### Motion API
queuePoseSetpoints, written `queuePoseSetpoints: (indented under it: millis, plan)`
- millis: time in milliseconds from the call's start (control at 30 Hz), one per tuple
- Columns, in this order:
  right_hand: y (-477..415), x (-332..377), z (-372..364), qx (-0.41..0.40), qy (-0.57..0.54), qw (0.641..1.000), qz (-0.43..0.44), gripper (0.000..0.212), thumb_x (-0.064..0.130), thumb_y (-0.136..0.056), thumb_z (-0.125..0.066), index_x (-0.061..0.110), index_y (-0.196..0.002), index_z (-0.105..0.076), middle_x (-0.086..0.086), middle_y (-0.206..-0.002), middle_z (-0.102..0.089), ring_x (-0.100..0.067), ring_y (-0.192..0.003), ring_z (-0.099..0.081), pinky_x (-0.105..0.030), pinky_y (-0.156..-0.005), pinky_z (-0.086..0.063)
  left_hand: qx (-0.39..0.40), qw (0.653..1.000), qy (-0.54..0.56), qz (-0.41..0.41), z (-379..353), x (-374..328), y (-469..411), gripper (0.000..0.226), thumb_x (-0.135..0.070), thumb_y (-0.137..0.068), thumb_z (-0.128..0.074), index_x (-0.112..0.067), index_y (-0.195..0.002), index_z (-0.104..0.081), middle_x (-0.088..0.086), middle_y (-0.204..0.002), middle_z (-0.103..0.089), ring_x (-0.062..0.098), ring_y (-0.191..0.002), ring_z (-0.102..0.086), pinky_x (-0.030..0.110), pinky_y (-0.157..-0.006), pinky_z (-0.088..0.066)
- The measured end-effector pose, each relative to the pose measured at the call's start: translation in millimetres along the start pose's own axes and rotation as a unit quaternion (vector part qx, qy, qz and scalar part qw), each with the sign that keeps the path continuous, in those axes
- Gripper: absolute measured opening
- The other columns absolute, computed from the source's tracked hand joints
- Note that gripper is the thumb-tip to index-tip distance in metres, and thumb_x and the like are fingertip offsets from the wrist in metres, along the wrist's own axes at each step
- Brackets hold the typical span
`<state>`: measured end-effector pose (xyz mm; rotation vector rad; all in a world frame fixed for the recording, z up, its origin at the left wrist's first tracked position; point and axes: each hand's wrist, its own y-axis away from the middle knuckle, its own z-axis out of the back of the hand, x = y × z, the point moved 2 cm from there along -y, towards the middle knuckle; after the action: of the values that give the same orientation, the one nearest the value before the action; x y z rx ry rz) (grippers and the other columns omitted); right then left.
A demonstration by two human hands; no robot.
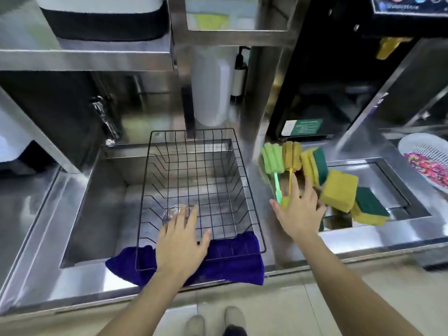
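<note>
A black wire basket [244,180] sits in a steel sink [97,202], its near edge over a blue cloth [232,260]. My left hand [180,241] hovers over the basket's near side, fingers straight and spread, holding nothing. My right hand [299,209] reaches with spread fingers over the handles of a green sponge brush [272,158] and a yellow sponge brush [291,156]; whether it touches them I cannot tell. Yellow-and-green sponges [339,192] lie heaped just right of that hand.
A white colander [417,146] with colourful bits stands at the far right. A tap [104,117] juts over the sink's back left corner. Steel shelves and a white canister [211,93] rise behind. A smaller steel basin [392,180] holds the sponges.
</note>
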<state>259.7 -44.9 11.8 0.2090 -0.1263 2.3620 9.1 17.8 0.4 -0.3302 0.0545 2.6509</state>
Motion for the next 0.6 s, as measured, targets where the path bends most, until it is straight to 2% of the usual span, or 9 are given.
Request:
queuePoseSetpoints:
  millis: [67,133,267,367,467,533,600]
  plan:
    - [3.9,-4.2,-5.1,0.024,0.009,0.999,-0.036,0.078,0.052,-0.085,-0.055,0.024,-0.148,-0.018,-0.013,-0.157,-0.016,-0.033,-0.139,-0.028,-0.055,-0.104,-0.031,0.016,1.0,-0.003,0.008,-2.6,-2.5,2.7,0.06,-0.054,-0.09,-0.031,-0.022,-0.14,-0.037,0.004,-0.137,-0.049,0.025,-0.114,-0.053,0.04,-0.094,-0.041]
    - [5.4,-11.1,-12.9,0.03,0.015,0.998,-0.051,0.072,0.046,-0.085,-0.056,0.021,-0.145,-0.025,-0.015,-0.154,-0.024,-0.033,-0.139,-0.028,-0.055,-0.105,-0.031,0.017,1.0,-0.022,0.012,-3.2,-2.5,6.9,0.053,-0.053,-0.093,-0.033,-0.022,-0.135,-0.042,0.002,-0.126,-0.058,0.024,-0.107,-0.056,0.036,-0.09,-0.041]
    - [0.4,-9.1,-15.6,0.047,0.023,0.996,-0.067,0.06,0.035,-0.086,-0.057,0.014,-0.137,-0.034,-0.015,-0.146,-0.036,-0.032,-0.138,-0.028,-0.056,-0.106,-0.029,0.092,0.994,-0.024,0.046,-7.8,-4.0,6.6,0.046,-0.054,-0.094,-0.03,-0.021,-0.118,-0.053,0.003,-0.1,-0.069,0.028,-0.091,-0.061,0.034,-0.071,-0.042]
    - [-2.1,-7.1,-18.4,0.082,0.038,0.994,-0.068,0.058,0.027,-0.084,-0.06,0.01,-0.134,-0.036,-0.016,-0.145,-0.036,-0.033,-0.139,-0.026,-0.057,-0.11,-0.026,0.114,0.992,-0.012,0.059,-11.4,-1.1,4.3,0.045,-0.054,-0.094,-0.03,-0.02,-0.107,-0.056,0.004,-0.095,-0.069,0.028,-0.088,-0.061,0.032,-0.065,-0.039]
    - [-5.0,-4.7,-13.9,0.12,0.072,0.989,-0.049,0.059,0.022,-0.083,-0.063,0.009,-0.135,-0.037,-0.017,-0.143,-0.036,-0.036,-0.138,-0.028,-0.056,-0.111,-0.029,0.123,0.991,-0.003,0.06,-12.7,-0.7,4.6,0.045,-0.053,-0.093,-0.031,-0.02,-0.095,-0.061,0.003,-0.09,-0.069,0.026,-0.083,-0.061,0.031,-0.064,-0.039]
    - [-10.8,-2.1,-0.2,0.142,0.051,0.987,-0.048,0.052,0.017,-0.083,-0.062,0.006,-0.13,-0.042,-0.019,-0.135,-0.041,-0.04,-0.128,-0.039,-0.049,-0.103,-0.038,0.128,0.99,0.002,0.065,-12.0,0.2,4.6,0.045,-0.053,-0.093,-0.031,-0.021,-0.091,-0.062,0.002,-0.088,-0.068,0.025,-0.081,-0.06,0.031,-0.064,-0.039]
    - [-15.9,4.1,24.7,0.169,-0.004,0.984,-0.056,0.043,0.014,-0.082,-0.06,0.003,-0.122,-0.047,-0.02,-0.126,-0.047,-0.039,-0.109,-0.052,-0.041,-0.087,-0.045,0.13,0.989,0.006,0.067,-11.8,-0.1,4.9,0.044,-0.052,-0.094,-0.031,-0.02,-0.091,-0.062,0.001,-0.089,-0.068,0.025,-0.082,-0.06,0.031,-0.065,-0.039]
